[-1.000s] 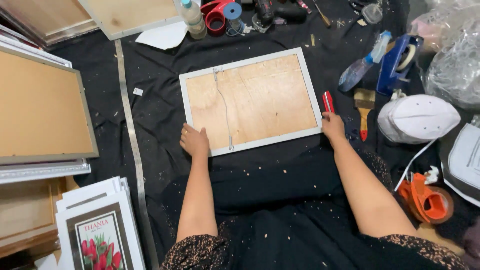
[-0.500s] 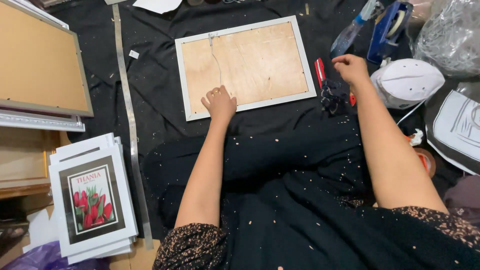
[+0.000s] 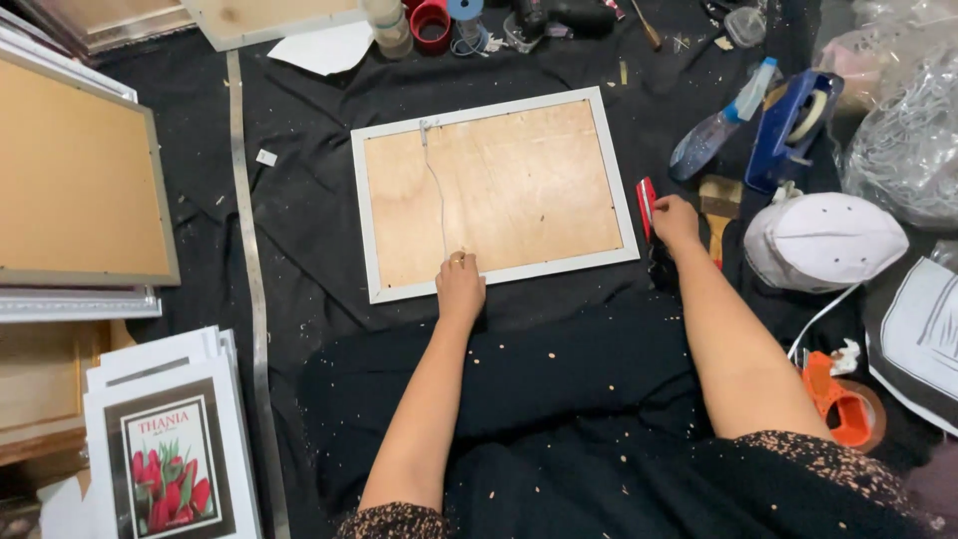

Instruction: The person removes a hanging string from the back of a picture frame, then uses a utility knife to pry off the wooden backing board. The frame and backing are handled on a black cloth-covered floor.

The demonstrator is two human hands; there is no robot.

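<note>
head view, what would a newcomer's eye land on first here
The white-framed picture lying face down with its plywood backing up sits mid-scene on the black cloth. The left hand rests on its near edge, while the right hand touches a red-handled tool beside its right side. A red tulip print lies at bottom left.

Both arms reach forward; left hand flat, right hand curled

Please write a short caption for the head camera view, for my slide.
Left hand on a face-down frame; right hand at a red tool.
</note>
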